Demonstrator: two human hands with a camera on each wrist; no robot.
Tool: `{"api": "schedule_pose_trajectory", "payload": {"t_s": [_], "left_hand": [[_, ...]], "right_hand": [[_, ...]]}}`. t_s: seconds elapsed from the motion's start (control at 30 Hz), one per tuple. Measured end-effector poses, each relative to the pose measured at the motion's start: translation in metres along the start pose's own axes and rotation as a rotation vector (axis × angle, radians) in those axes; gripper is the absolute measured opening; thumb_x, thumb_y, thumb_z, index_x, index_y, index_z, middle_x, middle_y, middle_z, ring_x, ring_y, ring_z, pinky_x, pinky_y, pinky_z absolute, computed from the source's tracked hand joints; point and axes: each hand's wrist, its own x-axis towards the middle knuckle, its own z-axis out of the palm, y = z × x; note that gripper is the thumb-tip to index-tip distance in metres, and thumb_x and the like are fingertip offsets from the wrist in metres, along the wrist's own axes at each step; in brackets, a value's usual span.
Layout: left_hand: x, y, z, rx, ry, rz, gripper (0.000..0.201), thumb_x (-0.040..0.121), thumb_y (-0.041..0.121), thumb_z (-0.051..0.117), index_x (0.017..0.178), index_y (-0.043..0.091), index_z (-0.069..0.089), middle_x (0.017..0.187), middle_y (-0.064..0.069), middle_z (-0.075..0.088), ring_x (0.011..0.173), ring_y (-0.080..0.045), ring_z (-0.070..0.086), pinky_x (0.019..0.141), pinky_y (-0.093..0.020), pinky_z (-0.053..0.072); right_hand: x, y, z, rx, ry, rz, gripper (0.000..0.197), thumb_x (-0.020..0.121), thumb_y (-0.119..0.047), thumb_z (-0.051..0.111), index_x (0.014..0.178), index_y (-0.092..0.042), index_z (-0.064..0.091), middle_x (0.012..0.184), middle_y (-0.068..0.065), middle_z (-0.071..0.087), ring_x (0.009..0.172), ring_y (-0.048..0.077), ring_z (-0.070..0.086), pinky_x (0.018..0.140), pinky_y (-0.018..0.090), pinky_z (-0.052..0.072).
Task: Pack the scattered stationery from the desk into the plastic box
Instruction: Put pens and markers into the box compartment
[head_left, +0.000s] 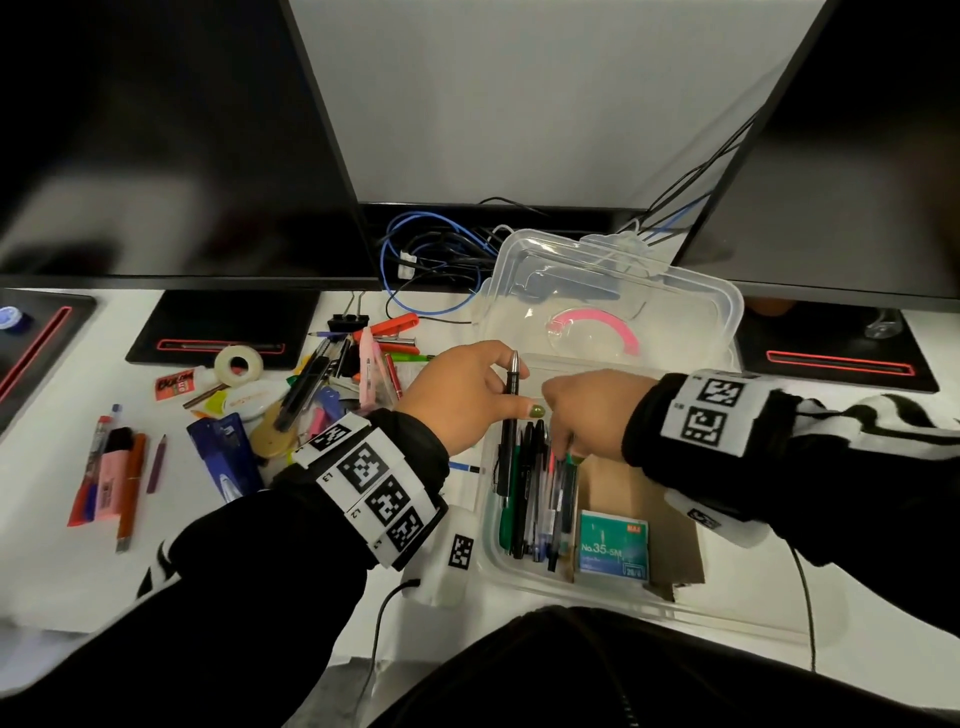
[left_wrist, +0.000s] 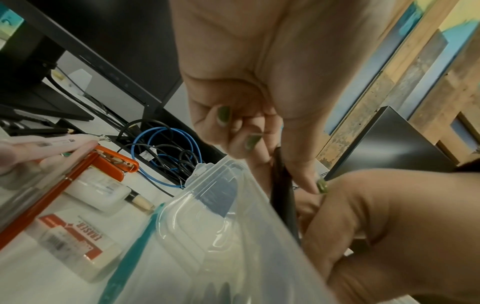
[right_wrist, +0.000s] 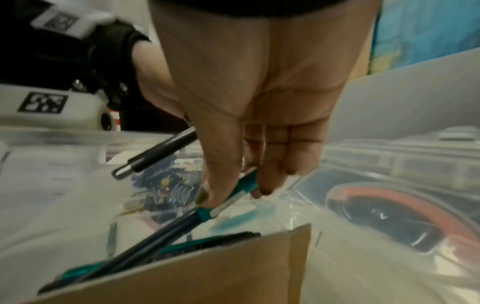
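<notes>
My left hand (head_left: 457, 395) pinches a black pen (head_left: 511, 415) between thumb and fingers, near its silver tip, above the left end of the plastic box (head_left: 488, 551) at the frame's centre. My right hand (head_left: 587, 410) reaches down into the box, thumb and fingers closed round a teal pen (right_wrist: 233, 197); from the head view its fingertips are hidden among the pens (head_left: 530, 499) already lying there. Right of those sit a cardboard divider (head_left: 623, 493) and a green staple box (head_left: 613, 551). The clear lid (head_left: 613, 301) leans open behind, with something pink under it that I cannot make out. Left on the worktop (head_left: 52, 571), a jumbled pile of stationery (head_left: 322, 384) remains; its items overlap and are hard to separate.
</notes>
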Motion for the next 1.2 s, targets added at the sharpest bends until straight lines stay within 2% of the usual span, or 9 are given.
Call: {"api": "schedule_pose_trajectory", "payload": {"t_s": [0.13, 0.23, 0.3, 0.5, 0.63, 0.73, 0.83, 1.0, 1.2], "left_hand": [[0.001, -0.003, 0.000, 0.006, -0.016, -0.001, 0.029, 0.080, 0.029, 0.073, 0.105, 0.021, 0.062, 0.078, 0.000, 0.061, 0.064, -0.005, 0.051, 0.058, -0.011, 0.037], [0.002, -0.003, -0.001, 0.011, -0.024, -0.003, 0.028, 0.082, 0.028, 0.070, 0.108, 0.022, 0.062, 0.086, -0.003, 0.064, 0.073, -0.009, 0.055, 0.056, -0.005, 0.035], [0.002, -0.003, -0.002, 0.024, -0.032, -0.006, 0.029, 0.082, 0.029, 0.070, 0.110, 0.022, 0.062, 0.087, -0.002, 0.065, 0.076, -0.009, 0.056, 0.056, -0.004, 0.035], [0.001, 0.000, -0.003, 0.005, -0.051, -0.012, 0.043, 0.081, 0.030, 0.071, 0.121, 0.020, 0.061, 0.090, -0.003, 0.068, 0.077, -0.007, 0.056, 0.066, -0.008, 0.038], [-0.001, 0.002, -0.003, -0.044, -0.048, 0.006, 0.046, 0.076, 0.030, 0.075, 0.120, 0.023, 0.064, 0.085, -0.006, 0.068, 0.070, -0.007, 0.055, 0.073, -0.020, 0.043], [-0.001, 0.004, -0.003, -0.017, -0.087, 0.035, 0.058, 0.074, 0.029, 0.077, 0.128, 0.028, 0.056, 0.071, 0.004, 0.061, 0.061, 0.001, 0.050, 0.065, -0.007, 0.038], [0.001, 0.003, -0.001, -0.004, -0.124, 0.047, 0.079, 0.071, 0.029, 0.079, 0.140, 0.033, 0.040, 0.069, 0.010, 0.060, 0.064, 0.003, 0.053, 0.064, -0.006, 0.037], [-0.002, 0.003, 0.000, 0.011, -0.154, 0.074, 0.073, 0.072, 0.033, 0.078, 0.136, 0.039, 0.043, 0.083, 0.004, 0.068, 0.070, 0.003, 0.056, 0.071, -0.009, 0.040], [-0.004, -0.013, -0.005, 0.143, -0.058, 0.053, 0.042, 0.082, 0.032, 0.069, 0.121, 0.039, 0.058, 0.096, 0.005, 0.043, 0.072, 0.002, 0.044, 0.070, -0.004, 0.036]], "right_hand": [[0.015, -0.008, 0.011, 0.046, -0.100, 0.079, 0.026, 0.086, -0.013, 0.063, 0.111, -0.006, 0.057, 0.095, 0.004, 0.053, 0.087, 0.018, 0.048, 0.068, 0.025, 0.043], [0.020, -0.010, 0.015, 0.008, -0.160, 0.095, 0.034, 0.089, -0.014, 0.061, 0.122, -0.007, 0.057, 0.121, 0.010, 0.058, 0.091, 0.018, 0.047, 0.085, 0.030, 0.044], [0.020, -0.012, 0.015, -0.053, -0.201, 0.092, 0.040, 0.091, -0.016, 0.059, 0.130, -0.007, 0.051, 0.128, 0.009, 0.054, 0.093, 0.017, 0.043, 0.084, 0.028, 0.039], [0.009, 0.009, -0.002, 0.056, 0.022, 0.012, 0.029, 0.094, -0.017, 0.050, 0.119, -0.015, 0.065, 0.122, 0.002, 0.061, 0.095, 0.015, 0.056, 0.091, 0.026, 0.040], [-0.003, 0.024, -0.014, 0.430, 0.197, -0.106, 0.021, 0.088, -0.020, 0.062, 0.107, -0.028, 0.066, 0.099, -0.004, 0.069, 0.060, 0.004, 0.059, 0.065, 0.014, 0.046], [-0.006, 0.026, -0.013, 0.805, 0.240, -0.148, 0.016, 0.087, -0.018, 0.065, 0.103, -0.018, 0.065, 0.083, 0.002, 0.070, 0.052, 0.010, 0.061, 0.049, 0.017, 0.047], [-0.005, 0.020, -0.011, 1.021, 0.217, -0.165, 0.006, 0.091, -0.016, 0.059, 0.090, -0.013, 0.063, 0.076, 0.004, 0.070, 0.048, 0.013, 0.063, 0.048, 0.023, 0.047], [0.000, 0.024, -0.008, 1.051, 0.163, -0.075, 0.010, 0.091, -0.009, 0.058, 0.082, -0.010, 0.062, 0.071, 0.005, 0.071, 0.046, 0.011, 0.063, 0.044, 0.020, 0.047], [0.007, 0.030, 0.007, 0.863, 0.116, 0.118, 0.008, 0.088, -0.009, 0.061, 0.081, -0.009, 0.065, 0.068, 0.004, 0.071, 0.037, 0.009, 0.057, 0.036, 0.016, 0.040]]}}
